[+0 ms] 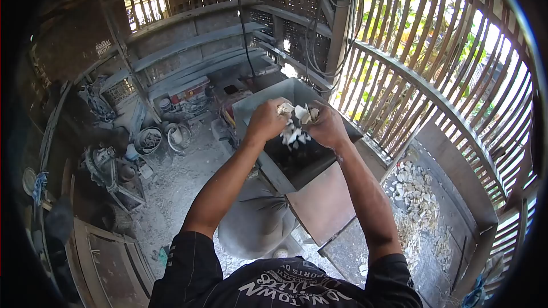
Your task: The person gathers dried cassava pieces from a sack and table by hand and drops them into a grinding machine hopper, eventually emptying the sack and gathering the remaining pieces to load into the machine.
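Both hands are raised over a dark metal hopper with sloping sides. My left hand has its fingers curled round some white pieces. Close by on the right, my right hand grips more white, flat, broken pieces. Between and below the hands, a cluster of white chunks hangs over the hopper's dark opening. Whether those chunks are in mid-air or resting on something is hard to tell.
A tied grey sack stands below the hopper. At the right, many white chunks lie on a surface beside the slatted wall. Buckets stand on the dusty floor at the left. Coiled cable hangs on a post.
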Demonstrator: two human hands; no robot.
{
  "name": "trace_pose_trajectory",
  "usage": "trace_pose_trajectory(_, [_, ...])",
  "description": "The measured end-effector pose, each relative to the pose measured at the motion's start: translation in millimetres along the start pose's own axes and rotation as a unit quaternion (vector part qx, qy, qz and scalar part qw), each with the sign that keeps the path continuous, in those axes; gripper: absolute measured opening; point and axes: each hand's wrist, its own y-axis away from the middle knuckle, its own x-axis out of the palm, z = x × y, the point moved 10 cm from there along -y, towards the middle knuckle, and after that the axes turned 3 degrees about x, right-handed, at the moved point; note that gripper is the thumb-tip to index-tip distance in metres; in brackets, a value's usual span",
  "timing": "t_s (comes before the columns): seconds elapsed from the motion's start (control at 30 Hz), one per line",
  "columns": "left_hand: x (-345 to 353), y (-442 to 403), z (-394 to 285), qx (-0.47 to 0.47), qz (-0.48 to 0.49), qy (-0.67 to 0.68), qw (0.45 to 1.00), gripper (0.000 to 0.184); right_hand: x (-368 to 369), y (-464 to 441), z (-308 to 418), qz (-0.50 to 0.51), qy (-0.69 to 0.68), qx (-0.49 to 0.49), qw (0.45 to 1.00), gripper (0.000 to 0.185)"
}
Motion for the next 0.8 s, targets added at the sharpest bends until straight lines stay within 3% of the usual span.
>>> trace_pose_trajectory(0.07, [8.3,-3.2,14.9,0.001,-0.005,-0.011,1.000,0.024,-3.2,2.7,4.8,-0.018,-0.009,-0.018,1.000,0.029])
trace_pose_trajectory(0.17, [10.5,-0.2,5.2,0.085,-0.011,-0.051,0.995,0.022,-8.7,7.1,9.1,-0.043,0.011,-0.006,0.999,0.034])
trace_pose_trajectory(0.23, [15.0,0.3,6.3,0.073,-0.001,-0.041,0.996,0.021,-4.3,5.8,1.1,-0.022,0.035,0.053,0.998,0.042])
trace_pose_trajectory(0.37, [15.4,4.7,7.8,0.035,0.017,-0.068,0.997,0.022,-0.5,7.4,8.5,0.011,0.086,0.077,0.993,0.058])
trace_pose_trajectory(0.43, [13.8,8.3,5.2,0.020,0.041,-0.070,0.997,0.024,4.4,5.7,6.7,0.031,0.094,0.096,0.990,0.049])
trace_pose_trajectory(0.53, [19.1,9.1,7.4,-0.007,0.068,-0.090,0.994,0.026,12.2,5.0,11.9,0.014,0.076,-0.040,0.996,0.042])
trace_pose_trajectory(0.8, [13.6,17.3,3.9,-0.052,0.099,-0.150,0.982,0.036,-0.5,17.2,16.0,-0.008,0.108,0.001,0.994,0.047])
